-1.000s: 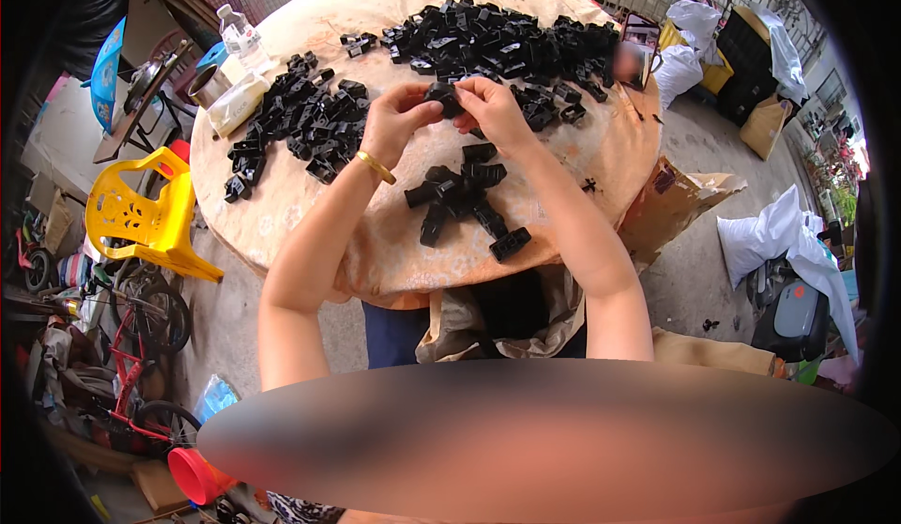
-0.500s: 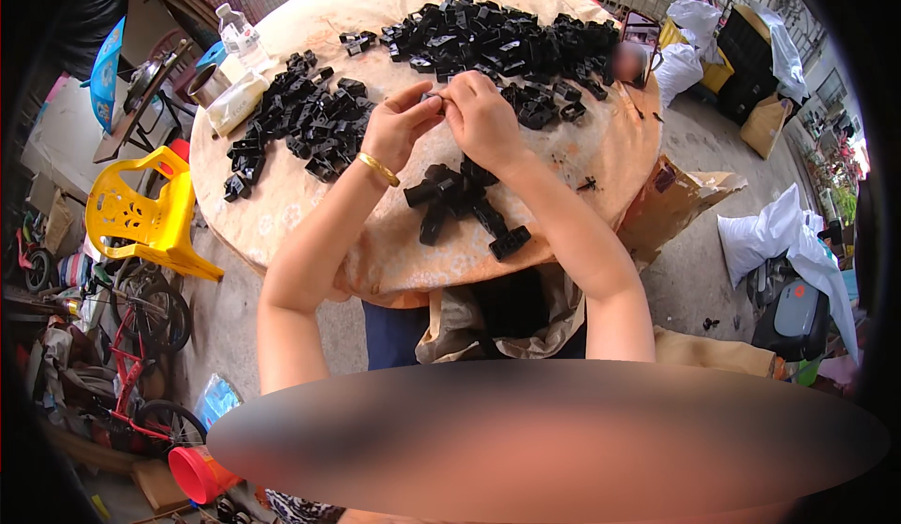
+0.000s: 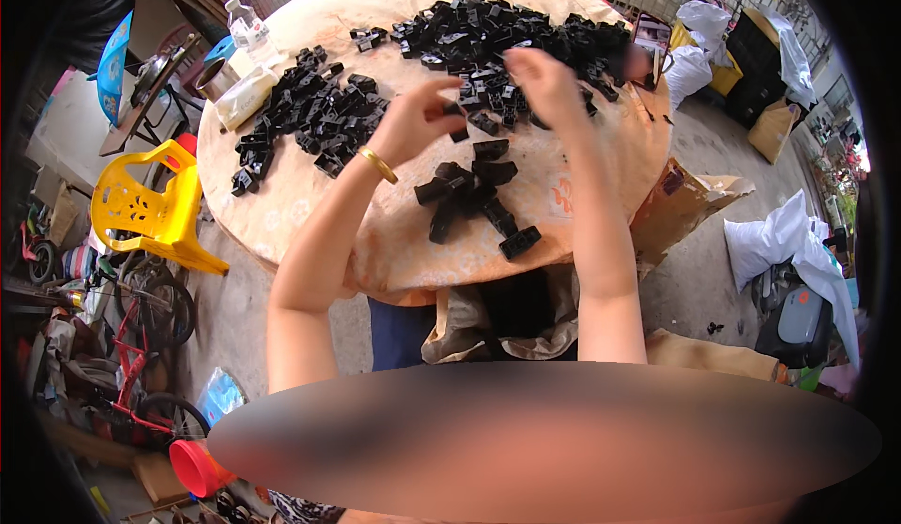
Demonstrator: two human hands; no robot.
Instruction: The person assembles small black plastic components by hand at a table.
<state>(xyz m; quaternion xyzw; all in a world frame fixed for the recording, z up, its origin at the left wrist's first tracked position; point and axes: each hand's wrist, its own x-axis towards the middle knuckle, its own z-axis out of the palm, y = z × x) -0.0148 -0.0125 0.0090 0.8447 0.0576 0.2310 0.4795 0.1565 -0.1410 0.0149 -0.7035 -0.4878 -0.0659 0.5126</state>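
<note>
My left hand (image 3: 416, 122), with a gold bangle at its wrist, is raised over the middle of the round table (image 3: 310, 210). Its thumb and fingers curl around a small black plastic part (image 3: 458, 134), partly covered by them. My right hand (image 3: 546, 83) is apart from it, above the near edge of the large heap of black plastic parts (image 3: 479, 31). Motion smears its fingers, so any grip is unclear. Nearer to me lies a small group of black parts (image 3: 460, 186). Another spread of black parts (image 3: 314, 116) covers the table's left side.
A clear plastic bottle (image 3: 246, 29), a pale packet (image 3: 246, 100) and a metal cup (image 3: 214, 81) stand at the table's left rim. A phone-like device (image 3: 649, 41) is at its right rim. A yellow chair (image 3: 155, 205) is left, a cardboard box (image 3: 690, 200) right.
My hands were together at the fingertips and are now apart. The right one has moved right and away from me, over the heap. The left has shifted slightly nearer.
</note>
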